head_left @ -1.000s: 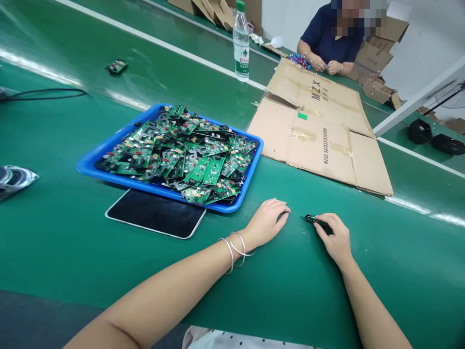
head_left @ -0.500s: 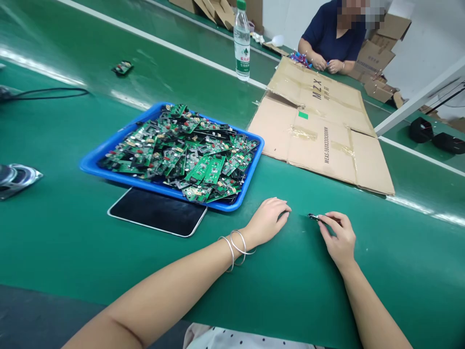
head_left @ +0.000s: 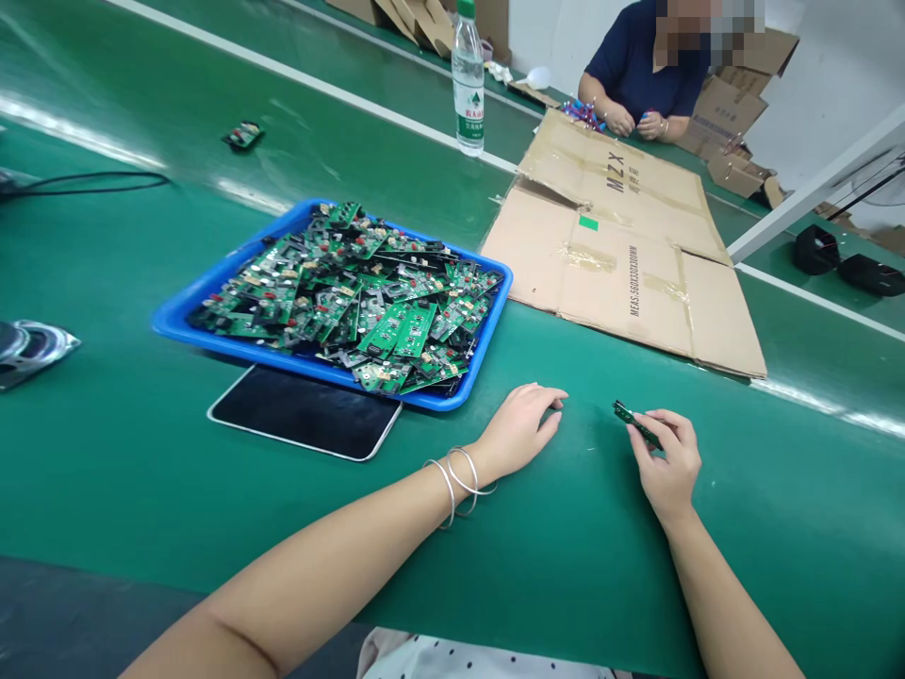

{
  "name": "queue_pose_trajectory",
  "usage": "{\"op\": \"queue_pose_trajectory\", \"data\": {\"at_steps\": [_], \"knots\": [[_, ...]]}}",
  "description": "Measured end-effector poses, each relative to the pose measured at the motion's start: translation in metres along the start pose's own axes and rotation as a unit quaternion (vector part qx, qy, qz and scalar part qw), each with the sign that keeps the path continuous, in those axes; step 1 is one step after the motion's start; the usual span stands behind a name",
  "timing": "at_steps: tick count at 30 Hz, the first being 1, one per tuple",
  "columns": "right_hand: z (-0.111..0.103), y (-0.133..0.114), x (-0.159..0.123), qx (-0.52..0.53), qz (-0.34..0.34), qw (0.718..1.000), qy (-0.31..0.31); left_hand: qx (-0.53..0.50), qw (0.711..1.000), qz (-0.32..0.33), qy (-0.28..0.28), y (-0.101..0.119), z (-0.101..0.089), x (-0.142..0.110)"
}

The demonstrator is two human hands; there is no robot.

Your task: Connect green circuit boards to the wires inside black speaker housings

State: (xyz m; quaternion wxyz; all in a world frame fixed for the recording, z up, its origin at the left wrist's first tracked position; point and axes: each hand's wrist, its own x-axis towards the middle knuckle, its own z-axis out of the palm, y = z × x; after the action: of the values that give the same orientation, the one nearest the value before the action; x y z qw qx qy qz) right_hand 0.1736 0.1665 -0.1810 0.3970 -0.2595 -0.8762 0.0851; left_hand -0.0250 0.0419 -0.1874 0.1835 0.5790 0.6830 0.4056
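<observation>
A small green circuit board (head_left: 637, 424) is pinched between the thumb and fingers of my right hand (head_left: 668, 462), just over the green table. One end with a black part sticks out toward the left. My left hand (head_left: 519, 424) rests on the table, fingers loosely bent and the thumb apart, with nothing seen in it. Close to its left stands a blue tray (head_left: 459, 396) heaped with similar circuit boards (head_left: 396, 325), some bearing red, black and tan parts.
A tablet (head_left: 304, 415) lies partly under the tray. Flattened cardboard (head_left: 615, 264) covers the table beyond my hands. A water bottle (head_left: 468, 85) stands behind the tray. One loose circuit board (head_left: 242, 136) lies at the far left. Across the table sits another person (head_left: 647, 66).
My right hand has shifted slightly right and turned the circuit board, so its green face now shows instead of its thin edge. My left hand has hardly moved.
</observation>
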Motion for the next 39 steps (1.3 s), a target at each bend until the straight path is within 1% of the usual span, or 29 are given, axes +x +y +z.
{"op": "queue_pose_trajectory", "data": {"at_steps": [3,5,9,15,20,25,35,37,39], "knots": [[0.0007,0.0011,-0.0003,-0.007,-0.006,1.000,0.009,-0.002,1.000,-0.003,-0.001,0.0007,-0.0003,-0.0003],[0.0012,0.0023,-0.0015,0.002,-0.008,1.000,0.003,-0.004,1.000,-0.006,-0.001,0.0011,-0.0004,-0.0003],[0.0008,0.0039,-0.0029,0.038,0.001,0.999,-0.038,-0.003,1.000,-0.004,-0.001,0.0008,-0.0001,-0.0001],[0.0007,0.0043,-0.0013,0.059,-0.008,0.993,-0.097,0.001,1.000,0.001,0.002,-0.0004,0.0005,-0.0003],[0.0023,0.0045,-0.0011,0.058,-0.006,0.994,-0.096,0.004,1.000,-0.001,-0.003,-0.0004,0.0005,0.0000],[0.0015,0.0031,-0.0015,0.093,0.002,0.988,-0.121,0.003,1.000,-0.001,0.000,-0.0002,0.0006,-0.0002],[0.0015,-0.0007,-0.0009,0.120,-0.055,0.969,-0.210,0.009,1.000,0.006,0.004,0.0004,0.0006,-0.0001],[0.0007,-0.0019,0.0002,0.113,-0.080,0.964,-0.229,0.011,1.000,0.008,0.006,-0.0002,0.0013,-0.0004],[-0.0001,-0.0047,0.0012,0.094,-0.126,0.952,-0.264,0.011,1.000,0.009,0.007,-0.0007,0.0018,-0.0007]]}}
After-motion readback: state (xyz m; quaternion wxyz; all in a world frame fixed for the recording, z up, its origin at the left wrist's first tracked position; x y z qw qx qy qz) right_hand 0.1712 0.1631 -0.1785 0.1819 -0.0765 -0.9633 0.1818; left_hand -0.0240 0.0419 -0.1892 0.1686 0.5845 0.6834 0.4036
